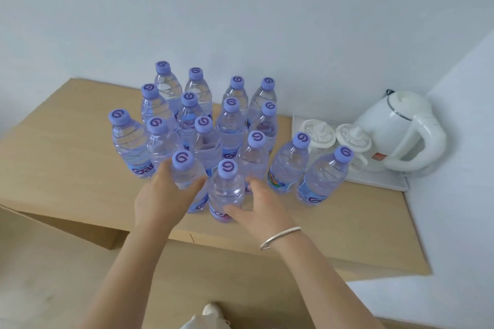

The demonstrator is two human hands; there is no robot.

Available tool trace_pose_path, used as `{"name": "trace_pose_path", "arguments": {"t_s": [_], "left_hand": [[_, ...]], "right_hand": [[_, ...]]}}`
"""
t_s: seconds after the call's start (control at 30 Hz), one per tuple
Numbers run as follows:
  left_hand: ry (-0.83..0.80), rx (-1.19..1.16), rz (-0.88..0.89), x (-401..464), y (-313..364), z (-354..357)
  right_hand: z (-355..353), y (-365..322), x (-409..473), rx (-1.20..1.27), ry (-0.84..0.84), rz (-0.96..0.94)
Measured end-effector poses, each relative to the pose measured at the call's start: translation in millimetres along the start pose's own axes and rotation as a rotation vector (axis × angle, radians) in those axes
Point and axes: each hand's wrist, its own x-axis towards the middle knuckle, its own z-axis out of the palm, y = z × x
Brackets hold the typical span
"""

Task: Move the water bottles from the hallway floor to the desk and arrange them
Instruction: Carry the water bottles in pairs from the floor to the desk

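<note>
Several clear water bottles with purple caps stand upright in a cluster point(205, 125) on the light wooden desk point(66, 147). My left hand point(163, 197) grips the shoulder of a front bottle point(184, 168), thumb and fingers curled round it. Just right of it stands the nearest bottle point(227, 189). My right hand point(256, 205) reaches round that bottle from the right, with the thumb against its lower label and the fingers spread behind it. Two more bottles point(291, 165) point(326, 176) stand apart to the right.
A white electric kettle point(401, 128) and two upturned white cups point(319, 133) sit on a white tray point(379, 181) at the desk's right end, close to the rightmost bottles. White walls close off the back and right. The left part of the desk is bare wood.
</note>
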Motion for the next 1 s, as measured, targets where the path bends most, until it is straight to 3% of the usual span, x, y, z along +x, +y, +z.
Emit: {"name": "trace_pose_path", "arguments": {"t_s": [0.1, 0.23, 0.43, 0.77, 1.0], "left_hand": [[0.045, 0.157, -0.016, -16.9, 1.4, 10.4], [0.029, 0.196, -0.198, -27.4, 7.4, 11.0], [-0.187, 0.274, -0.177, -65.1, 36.4, 22.1], [-0.478, 0.462, 0.595, -258.2, 165.4, 147.3], [-0.624, 0.406, 0.971, -378.6, 255.7, 211.1]], "right_hand": [[-8.9, 20.3, -19.6, -0.045, -0.030, 0.053], [-30.2, 49.3, -47.5, -0.052, -0.018, 0.110], [-68.5, 93.6, -109.8, -0.043, 0.092, 0.164], [-143.0, 206.2, -267.1, 0.059, 0.315, 0.428], [-193.4, 286.1, -388.0, 0.136, 0.499, 0.672]]}}
